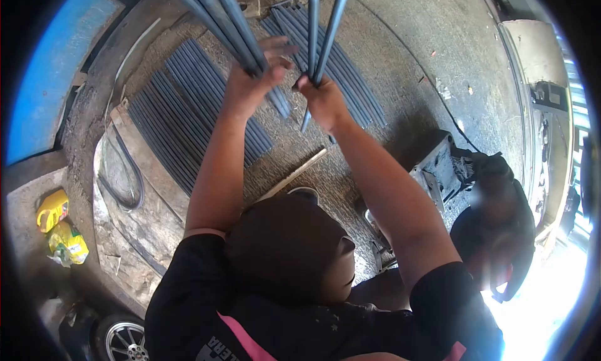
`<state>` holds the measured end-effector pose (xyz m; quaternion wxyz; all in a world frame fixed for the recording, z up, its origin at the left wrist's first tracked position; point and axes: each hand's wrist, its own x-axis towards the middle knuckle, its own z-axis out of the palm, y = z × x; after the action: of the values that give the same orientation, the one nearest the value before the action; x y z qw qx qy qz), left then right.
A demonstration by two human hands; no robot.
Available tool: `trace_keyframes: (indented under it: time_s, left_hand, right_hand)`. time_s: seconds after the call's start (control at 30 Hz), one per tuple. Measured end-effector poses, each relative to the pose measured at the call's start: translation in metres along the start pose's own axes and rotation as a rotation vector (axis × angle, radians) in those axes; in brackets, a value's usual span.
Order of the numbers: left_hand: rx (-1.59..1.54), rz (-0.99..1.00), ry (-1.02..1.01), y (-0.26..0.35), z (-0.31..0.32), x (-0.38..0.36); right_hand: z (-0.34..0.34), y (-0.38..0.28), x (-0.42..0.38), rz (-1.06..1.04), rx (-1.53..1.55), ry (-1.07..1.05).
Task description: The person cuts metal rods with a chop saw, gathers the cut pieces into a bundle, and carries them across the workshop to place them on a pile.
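Note:
My left hand (253, 85) is wrapped round a bundle of several dark grey metal rods (228, 26), its thumb lying across them and some fingers partly stretched. My right hand (324, 103) grips two more metal rods (314, 32) near their lower part, thumb pressed against them. Both sets tilt upward and run out of the top of the view. Below my hands, many similar rods lie side by side on the floor, in a wide left row (188, 110) and a right row (354, 85). The far ends of the held rods are out of view.
A light wooden strip (294, 173) lies on the rough floor near me. To the right are a metal machine (441, 167) and another person (498, 223) in dark clothing. Yellow packages (53, 211), a wheel (128, 342) and a blue panel (50, 67) are at left.

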<state>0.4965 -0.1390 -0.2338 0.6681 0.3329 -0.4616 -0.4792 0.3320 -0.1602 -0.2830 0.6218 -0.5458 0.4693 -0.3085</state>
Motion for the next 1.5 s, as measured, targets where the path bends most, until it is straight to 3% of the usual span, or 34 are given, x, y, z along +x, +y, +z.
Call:
trace_keyframes:
  time_s: [0.1,0.17,0.23,0.3,0.43,0.5,0.63,0.73,0.8,1.03,1.17,1.23,1.3,1.37,1.5]
  left_hand:
    - [0.042,-0.004,-0.066,-0.002,-0.003,-0.004]
    - [0.043,-0.077,-0.180,-0.005,-0.001,-0.008]
    - [0.120,-0.025,-0.137,-0.004,0.004,-0.012]
    - [0.321,-0.040,-0.022,0.004,0.010,-0.011]
    - [0.243,-0.184,0.051,0.005,0.006,-0.011]
    - [0.349,-0.333,0.009,0.009,0.004,-0.012]
    - [0.374,-0.212,-0.010,0.012,0.007,-0.015]
    - [0.292,-0.175,-0.022,0.007,0.009,-0.020]
    - [0.350,-0.224,-0.050,0.011,0.016,-0.023]
    - [0.229,-0.208,0.032,0.003,0.017,-0.036]
    - [0.179,-0.118,-0.038,0.002,0.013,-0.034]
    - [0.167,-0.094,-0.068,-0.001,0.013,-0.035]
    - [0.165,-0.128,-0.096,-0.006,0.013,-0.037]
    - [0.153,-0.056,-0.116,-0.009,0.017,-0.034]
    - [0.262,-0.076,-0.154,-0.006,0.024,-0.028]
  right_hand:
    - [0.008,-0.008,-0.006,0.034,-0.041,-0.048]
    - [0.019,-0.008,-0.008,-0.107,-0.025,-0.054]
    - [0.017,-0.001,-0.001,-0.048,-0.060,-0.123]
    - [0.019,0.001,0.002,-0.281,-0.033,-0.188]
    - [0.016,0.006,0.003,-0.245,-0.170,-0.218]
    - [0.013,-0.002,-0.002,-0.310,-0.600,-0.190]
    - [0.010,-0.007,-0.013,-0.351,-0.590,-0.210]
    - [0.007,-0.004,-0.018,-0.286,-0.826,-0.197]
    - [0.006,-0.004,-0.022,0.011,-0.808,-0.260]
    - [0.011,-0.016,-0.029,-0.009,-0.825,-0.231]
    - [-0.001,-0.023,-0.019,-0.059,-0.842,-0.371]
    - [-0.020,-0.027,-0.011,0.035,-0.826,-0.356]
    - [-0.053,-0.007,0.012,0.026,-1.013,-0.164]
    - [-0.082,0.006,0.031,0.180,-1.105,0.032]
    - [-0.130,0.039,0.048,0.327,-1.152,0.094]
